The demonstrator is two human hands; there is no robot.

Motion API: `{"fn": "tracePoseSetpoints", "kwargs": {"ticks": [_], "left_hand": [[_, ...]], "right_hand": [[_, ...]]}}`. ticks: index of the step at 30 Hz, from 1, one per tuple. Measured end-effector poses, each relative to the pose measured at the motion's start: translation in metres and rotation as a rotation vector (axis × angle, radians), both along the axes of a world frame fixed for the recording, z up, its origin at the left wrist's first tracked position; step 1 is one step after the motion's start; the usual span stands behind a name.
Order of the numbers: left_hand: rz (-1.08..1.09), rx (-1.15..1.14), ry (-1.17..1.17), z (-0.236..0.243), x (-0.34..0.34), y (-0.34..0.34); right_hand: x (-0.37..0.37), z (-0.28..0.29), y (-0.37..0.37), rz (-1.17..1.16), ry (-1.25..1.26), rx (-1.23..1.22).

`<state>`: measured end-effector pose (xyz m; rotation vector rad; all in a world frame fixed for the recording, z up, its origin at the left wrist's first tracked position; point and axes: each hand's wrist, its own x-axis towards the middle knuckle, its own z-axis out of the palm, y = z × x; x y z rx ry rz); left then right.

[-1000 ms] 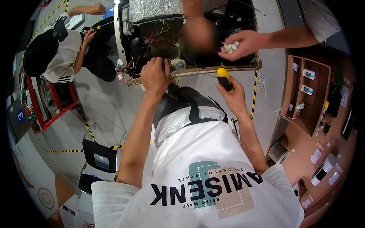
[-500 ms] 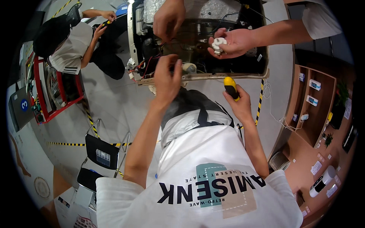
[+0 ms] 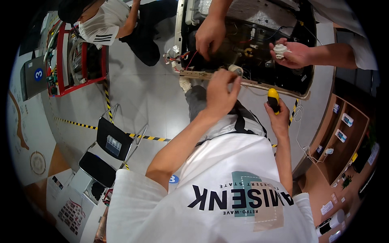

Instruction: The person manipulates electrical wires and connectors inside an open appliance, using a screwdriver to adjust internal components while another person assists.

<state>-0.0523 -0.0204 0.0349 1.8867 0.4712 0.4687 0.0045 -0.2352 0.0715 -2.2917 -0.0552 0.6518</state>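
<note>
Head view, looking down on wearer in white T-shirt (image 3: pixel 227 194) w/ both forearms reaching up-frame; left hand (image 3: pixel 221 95) curled, fingertips (image 3: pixel 227 75) pinched at a small pale round part (image 3: pixel 235 69) on the near edge of the opened appliance (image 3: pixel 247 36), whether it actually grips the part cannot be told; right hand (image 3: pixel 279 117) closed in a fist round a yellow-handled screwdriver (image 3: pixel 273 98), handle pointing up-frame, tip hidden in the fist; it sits just below the appliance edge, not touching it. Appliance: dark open casing lying on floor at top centre, pale frame strip along near rim, inside shows red, black and yellow wires (image 3: pixel 190 56), a brass-coloured fitting and grey padding at the far end; detail small, partly hidden by hands. Two hands of other people work in same cavity: one hand (image 3: pixel 210 34) from top, fingers bent down onto wiring at left of cavity; another hand (image 3: pixel 293 54) from right, palm up, cupping a small white round part (image 3: pixel 280 49). Edges & room: the wearer's left hand is close below the first co-worker's hand; right side bounded by a wooden shelf unit (image 3: pixel 340 133) w/ small boxes; pale floor (image 3: pixel 137 97) lies open to left, crossed by yellow-black tape (image 3: pixel 81 123), w/ a black folding chair (image 3: pixel 107 152) well apart, and a crouching person (image 3: pixel 109 22) beside a red frame (image 3: pixel 81 56) at upper left.
</note>
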Motion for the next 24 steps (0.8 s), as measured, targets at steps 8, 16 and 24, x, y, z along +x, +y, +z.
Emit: {"fn": "tracePoseSetpoints", "kwargs": {"ticks": [8,16,24], "left_hand": [[0.564,-0.224,0.136,-0.041,-0.062,0.084],[0.309,-0.286,0.452,-0.075,-0.047,0.121],[-0.153,-0.286,0.764,-0.071,-0.025,0.155]], "right_hand": [[0.002,-0.003,0.001,0.001,0.033,-0.008],[0.000,-0.003,0.007,0.022,0.027,0.089],[0.000,-0.003,0.006,0.041,0.002,0.089]]}}
